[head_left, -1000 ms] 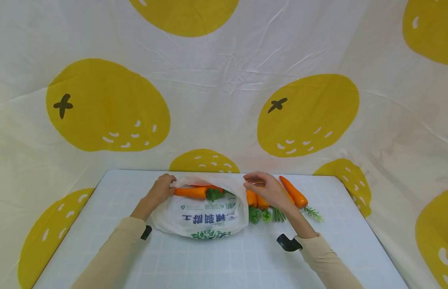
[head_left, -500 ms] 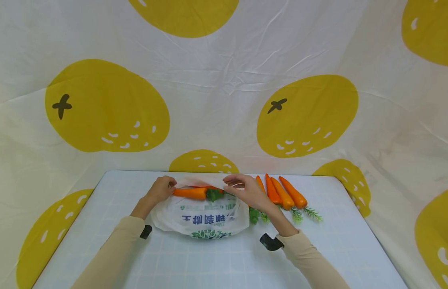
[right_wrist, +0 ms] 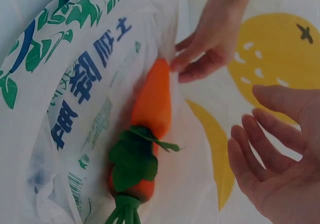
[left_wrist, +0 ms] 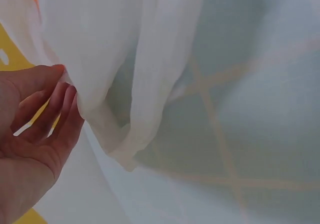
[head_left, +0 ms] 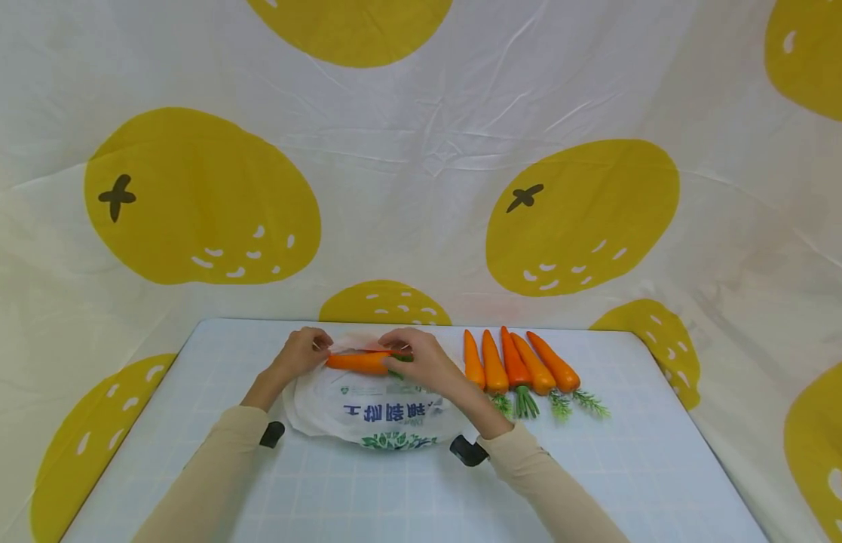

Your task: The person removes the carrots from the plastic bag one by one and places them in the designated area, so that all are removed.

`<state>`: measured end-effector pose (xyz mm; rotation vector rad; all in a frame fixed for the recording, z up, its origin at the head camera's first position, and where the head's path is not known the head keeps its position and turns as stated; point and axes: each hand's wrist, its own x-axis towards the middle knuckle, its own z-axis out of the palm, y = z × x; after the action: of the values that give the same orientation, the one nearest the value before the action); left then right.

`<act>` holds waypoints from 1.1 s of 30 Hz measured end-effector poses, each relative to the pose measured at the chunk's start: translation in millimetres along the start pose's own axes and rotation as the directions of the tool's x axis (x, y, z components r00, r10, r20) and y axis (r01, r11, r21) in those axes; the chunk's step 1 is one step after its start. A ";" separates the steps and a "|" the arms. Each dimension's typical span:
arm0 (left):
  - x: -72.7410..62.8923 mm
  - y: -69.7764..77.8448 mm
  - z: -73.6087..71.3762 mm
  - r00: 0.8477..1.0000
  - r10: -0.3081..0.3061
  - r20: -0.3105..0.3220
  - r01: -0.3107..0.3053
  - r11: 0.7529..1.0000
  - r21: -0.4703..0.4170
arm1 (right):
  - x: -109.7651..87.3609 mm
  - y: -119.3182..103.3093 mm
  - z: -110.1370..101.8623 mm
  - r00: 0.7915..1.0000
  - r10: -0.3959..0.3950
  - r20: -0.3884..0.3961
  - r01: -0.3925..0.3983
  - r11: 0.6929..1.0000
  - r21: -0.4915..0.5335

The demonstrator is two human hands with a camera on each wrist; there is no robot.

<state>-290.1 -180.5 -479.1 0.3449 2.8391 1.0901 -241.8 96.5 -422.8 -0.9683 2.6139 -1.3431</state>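
Right hand [head_left: 427, 366] over part-hidden carrot leaves [head_left: 403, 358]

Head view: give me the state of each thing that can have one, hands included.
Bag: lying on the table, mouth open.
Bagged carrots: lying in the bag's mouth, partly showing.
Loose carrots: five, side by side.
Left hand: pinching the bag's edge.
Right hand: fingers loosely bent, at the bag's mouth.
Backdrop: creased.

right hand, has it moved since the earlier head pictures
Yes, the right hand moved left in the head view: from over the loose carrots to over the white bag.
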 end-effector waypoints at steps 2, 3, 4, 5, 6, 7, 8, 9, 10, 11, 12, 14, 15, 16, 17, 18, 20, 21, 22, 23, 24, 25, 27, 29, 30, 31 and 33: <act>0.3 -1.7 -1.5 1.000 -0.002 -0.005 0.002 1.000 -0.019 | 4.2 -1.6 5.6 1.000 0.017 0.020 -0.016 1.000 -0.009; 0.7 -3.0 -2.6 1.000 -0.002 -0.006 0.002 1.000 -0.030 | 6.0 -2.5 8.0 0.999 0.025 0.029 -0.025 1.000 -0.013; 1.1 -4.1 -3.3 1.000 -0.008 -0.006 0.008 0.999 -0.040 | 8.0 -3.6 10.2 0.999 0.032 0.037 -0.031 0.999 -0.023; 1.2 -4.5 -4.5 1.000 -0.014 -0.004 0.014 0.999 -0.049 | 10.2 -4.6 12.4 0.998 0.041 0.046 -0.040 0.999 -0.030; 1.4 -4.8 -5.6 1.000 -0.023 0.001 0.023 0.998 -0.060 | 12.2 -5.1 14.6 0.997 0.048 0.056 -0.046 0.998 -0.040; 1.6 -4.6 -6.5 0.999 -0.039 0.008 0.039 0.997 -0.066 | 14.4 -5.6 16.8 0.997 0.054 0.062 -0.051 0.997 -0.054; 1.8 -4.2 -7.4 0.999 -0.053 0.013 0.054 0.996 -0.073 | 16.7 -5.3 19.3 0.996 0.058 0.064 -0.053 0.995 -0.079; 1.6 -3.2 -8.7 0.998 -0.063 0.019 0.065 0.995 -0.075 | 18.9 -5.0 21.7 0.996 0.063 0.067 -0.056 0.994 -0.095; 1.7 -2.1 -9.1 0.996 -0.082 0.024 0.084 0.993 -0.078 | 21.2 -4.7 24.2 0.995 0.069 0.069 -0.060 0.992 -0.114; 1.6 -0.5 -10.0 0.995 -0.098 0.029 0.100 0.992 -0.081 | 23.2 -3.8 27.0 0.995 0.073 0.072 -0.064 0.989 -0.131; 1.7 0.6 -10.5 0.993 -0.111 0.032 0.114 0.990 -0.080 | 25.2 -2.6 29.8 0.994 0.076 0.074 -0.064 0.986 -0.153; 2.1 2.7 -10.7 0.991 -0.129 0.039 0.131 0.989 -0.074 | 28.3 0.0 35.3 0.994 0.083 0.074 -0.067 0.978 -0.197; 2.4 3.3 -10.7 0.990 -0.132 0.041 0.134 0.988 -0.071 | 29.3 0.6 37.8 0.993 0.087 0.075 -0.069 0.974 -0.214; 2.8 4.0 -10.2 0.989 -0.140 0.042 0.143 0.987 -0.070 | 30.2 1.6 40.4 0.994 0.087 0.073 -0.068 0.970 -0.233; 3.1 4.4 -9.9 0.989 -0.140 0.042 0.142 0.988 -0.065 | 31.0 2.7 42.9 0.994 0.084 0.073 -0.063 0.966 -0.251; 3.4 4.5 -9.4 0.990 -0.137 0.041 0.139 0.989 -0.059 | 31.6 3.8 45.3 0.994 0.078 0.071 -0.056 0.962 -0.267; 3.6 4.9 -8.8 0.991 -0.130 0.037 0.132 0.990 -0.051 | 32.4 4.9 49.9 0.996 0.067 0.067 -0.044 0.953 -0.300; 3.6 5.0 -8.5 0.991 -0.128 0.035 0.129 0.990 -0.049 | 32.7 5.1 51.9 0.996 0.061 0.065 -0.037 0.947 -0.320; 3.6 5.0 -8.1 0.992 -0.123 0.033 0.124 0.991 -0.046 | 33.0 5.5 53.7 0.997 0.047 0.062 -0.023 0.937 -0.347; 3.6 5.2 -7.8 0.993 -0.115 0.031 0.116 0.992 -0.044 | 33.3 5.9 55.7 0.997 0.040 0.060 -0.015 0.929 -0.371; 3.4 5.3 -7.5 0.994 -0.109 0.029 0.110 0.993 -0.044 | 33.6 6.1 57.8 0.998 0.032 0.056 -0.007 0.918 -0.398; 3.5 5.3 -7.1 0.994 -0.106 0.025 0.107 0.993 -0.045 | 34.0 6.2 59.8 0.998 0.025 0.053 -0.001 0.906 -0.422; 3.5 5.4 -6.4 0.995 -0.093 0.021 0.094 0.994 -0.047 | 35.3 7.6 64.3 0.999 0.009 0.050 0.016 0.881 -0.472; 3.5 5.4 -5.9 0.996 -0.087 0.017 0.088 0.995 -0.045 | 36.8 9.7 69.3 0.999 -0.006 0.052 0.032 0.857 -0.514; 3.4 5.5 -5.9 0.996 -0.086 0.015 0.087 0.995 -0.044 | 37.5 10.8 71.5 0.999 -0.015 0.052 0.041 0.841 -0.540; 3.5 5.5 -5.9 0.996 -0.084 0.014 0.084 0.996 -0.042 | 38.3 12.2 73.7 0.998 -0.028 0.051 0.051 0.824 -0.564; 3.5 5.9 -6.5 0.997 -0.077 0.015 0.078 0.996 -0.037 | 39.7 14.3 77.3 0.997 -0.052 0.050 0.072 0.773 -0.630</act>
<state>-293.5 -179.7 -470.2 0.2361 2.7907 1.1204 -256.9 25.3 -472.4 -1.1195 3.0893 -0.4035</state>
